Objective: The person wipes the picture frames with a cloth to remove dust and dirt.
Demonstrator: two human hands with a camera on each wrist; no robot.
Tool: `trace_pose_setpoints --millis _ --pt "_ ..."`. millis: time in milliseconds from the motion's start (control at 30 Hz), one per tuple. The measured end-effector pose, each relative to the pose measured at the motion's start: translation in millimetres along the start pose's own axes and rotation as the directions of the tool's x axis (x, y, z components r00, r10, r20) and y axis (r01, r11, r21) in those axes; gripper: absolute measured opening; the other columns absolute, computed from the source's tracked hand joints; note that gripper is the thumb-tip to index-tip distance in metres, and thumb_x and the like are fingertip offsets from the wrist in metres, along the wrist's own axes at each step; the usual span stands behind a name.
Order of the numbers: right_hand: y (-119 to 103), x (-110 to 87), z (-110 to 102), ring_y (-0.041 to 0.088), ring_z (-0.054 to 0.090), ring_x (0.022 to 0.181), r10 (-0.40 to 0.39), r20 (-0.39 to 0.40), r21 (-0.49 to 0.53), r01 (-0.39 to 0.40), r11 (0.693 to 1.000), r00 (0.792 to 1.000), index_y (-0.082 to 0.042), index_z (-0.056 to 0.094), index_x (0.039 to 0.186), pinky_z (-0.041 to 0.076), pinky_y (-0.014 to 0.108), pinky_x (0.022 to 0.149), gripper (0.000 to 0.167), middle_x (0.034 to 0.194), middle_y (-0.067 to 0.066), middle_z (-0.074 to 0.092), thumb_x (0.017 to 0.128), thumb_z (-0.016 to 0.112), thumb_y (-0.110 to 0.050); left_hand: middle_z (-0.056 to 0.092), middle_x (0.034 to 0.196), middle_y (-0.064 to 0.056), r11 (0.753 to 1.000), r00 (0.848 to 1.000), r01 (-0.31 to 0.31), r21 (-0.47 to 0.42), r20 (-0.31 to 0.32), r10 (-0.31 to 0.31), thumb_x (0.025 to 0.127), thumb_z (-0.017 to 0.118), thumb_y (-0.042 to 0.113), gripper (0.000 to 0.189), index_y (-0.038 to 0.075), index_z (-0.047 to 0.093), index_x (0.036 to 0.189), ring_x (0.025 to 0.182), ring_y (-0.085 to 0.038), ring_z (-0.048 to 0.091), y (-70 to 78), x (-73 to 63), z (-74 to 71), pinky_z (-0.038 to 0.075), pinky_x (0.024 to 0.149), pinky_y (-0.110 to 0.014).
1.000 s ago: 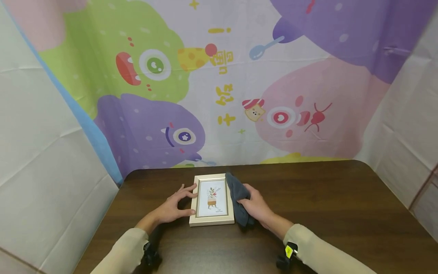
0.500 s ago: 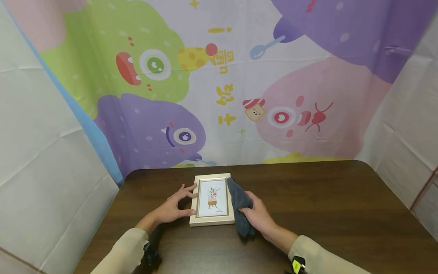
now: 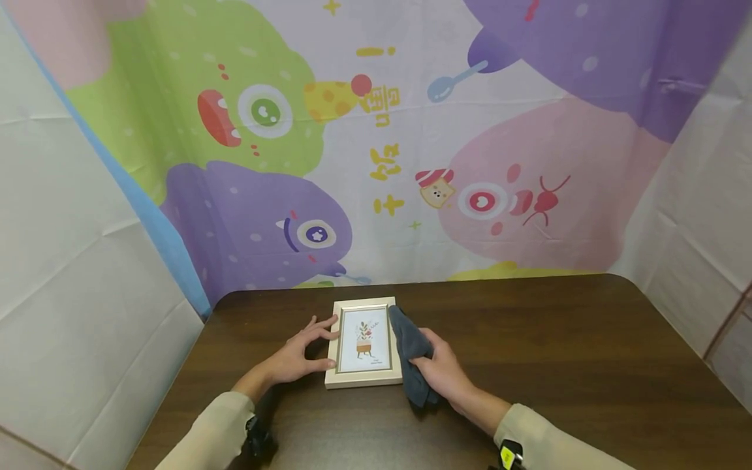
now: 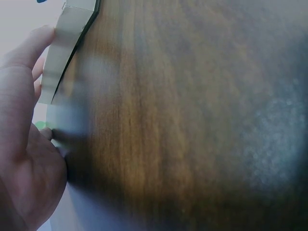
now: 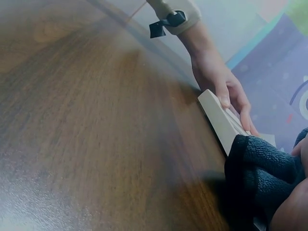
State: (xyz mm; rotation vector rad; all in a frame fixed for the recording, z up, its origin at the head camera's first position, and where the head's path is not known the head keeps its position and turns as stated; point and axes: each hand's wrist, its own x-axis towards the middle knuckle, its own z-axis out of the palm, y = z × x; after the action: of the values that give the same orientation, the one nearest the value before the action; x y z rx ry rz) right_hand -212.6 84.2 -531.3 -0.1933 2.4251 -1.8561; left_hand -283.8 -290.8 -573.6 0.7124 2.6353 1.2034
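A cream picture frame (image 3: 364, 378) lies face up on the dark wood table, showing a print of a potted plant. Against its left side rests my left hand (image 3: 296, 356), thumb and fingers spread apart along the edge. The left wrist view shows that thumb on the side of the frame (image 4: 67, 43). My right hand (image 3: 443, 365) grips a folded dark grey cloth (image 3: 414, 356) along the frame's right edge. From the right wrist, the fluffy cloth (image 5: 264, 168) covers the near end of the frame, and only part of the right hand (image 5: 293, 207) shows.
The brown table (image 3: 558, 352) extends on both sides of the frame. A cartoon-printed curtain (image 3: 399, 248) hangs behind its back edge. Pale sheets (image 3: 88, 261) stand at left and right. Each wrist carries a dark device (image 3: 510, 454).
The cloth and my right hand have shifted slightly right and toward me, baring the frame's upper right corner; they are nearly still over the last half second. The left hand and frame stay put.
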Motion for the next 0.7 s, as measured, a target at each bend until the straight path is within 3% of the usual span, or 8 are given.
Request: trace_pose_setpoints --millis 133,300,367,500,567,700 --pt "27 18.0 2 0.024 0.067 0.128 0.038 0.0 0.0 -0.038 0.999 0.999 -0.018 0.07 0.144 0.052 0.039 0.107 0.05 0.142 0.009 0.074 0.096 0.077 -0.009 0.04 0.185 0.004 0.999 0.999 -0.032 0.015 -0.011 0.032 0.093 0.09 0.052 0.057 0.031 0.072 0.143 0.174 -0.061 0.01 7.1 -3.6 -0.7 0.007 0.12 -0.099" --pt "32 27.0 1 0.022 0.067 0.125 0.021 -0.009 -0.04 -0.022 0.999 1.0 -0.016 0.071 0.144 0.052 0.036 0.104 0.052 0.141 0.01 0.075 0.093 0.078 -0.01 0.041 0.185 -0.001 0.998 0.999 -0.053 0.041 -0.007 0.053 0.098 0.086 0.05 0.055 0.024 0.071 0.144 0.17 -0.066 0.013 39.3 -12.4 -6.2 0.01 0.111 -0.104" --pt "22 23.7 -1 0.025 0.067 0.126 0.002 -0.005 -0.047 -0.002 0.999 1.0 -0.011 0.07 0.146 0.053 0.039 0.104 0.053 0.143 0.014 0.074 0.093 0.077 -0.009 0.04 0.185 -0.005 0.999 1.0 -0.023 0.04 0.005 0.023 0.098 0.086 0.048 0.055 0.022 0.071 0.144 0.171 -0.066 0.012 52.9 -14.5 -9.0 0.009 0.113 -0.103" --pt "5 20.4 -3 0.03 0.066 0.131 0.008 0.011 -0.032 -0.007 0.999 1.0 -0.008 0.069 0.147 0.054 0.046 0.109 0.053 0.145 0.018 0.073 0.095 0.075 -0.009 0.035 0.186 -0.011 0.998 0.998 0.048 0.035 0.032 -0.049 0.098 0.087 0.04 0.054 0.018 0.071 0.145 0.174 -0.062 0.005 65.2 -15.2 -11.4 0.004 0.12 -0.1" --pt "7 24.9 -3 0.033 0.067 0.131 0.013 0.016 -0.018 -0.012 1.0 1.0 -0.007 0.069 0.148 0.054 0.048 0.109 0.053 0.146 0.02 0.073 0.095 0.074 -0.007 0.034 0.186 -0.014 0.997 0.996 0.072 0.034 0.041 -0.074 0.098 0.087 0.037 0.053 0.017 0.071 0.144 0.174 -0.061 0.004 69.1 -14.8 -12.2 0.003 0.122 -0.098" --pt "20 39.9 -1 0.024 0.067 0.127 0.016 -0.016 -0.051 -0.017 0.999 1.0 -0.012 0.071 0.146 0.054 0.038 0.103 0.052 0.143 0.013 0.075 0.094 0.075 -0.009 0.033 0.186 -0.015 0.996 0.995 0.083 0.045 0.046 -0.085 0.099 0.087 0.032 0.052 0.016 0.07 0.145 0.174 -0.06 0.004 70.0 -14.4 -12.8 0.004 0.123 -0.097"
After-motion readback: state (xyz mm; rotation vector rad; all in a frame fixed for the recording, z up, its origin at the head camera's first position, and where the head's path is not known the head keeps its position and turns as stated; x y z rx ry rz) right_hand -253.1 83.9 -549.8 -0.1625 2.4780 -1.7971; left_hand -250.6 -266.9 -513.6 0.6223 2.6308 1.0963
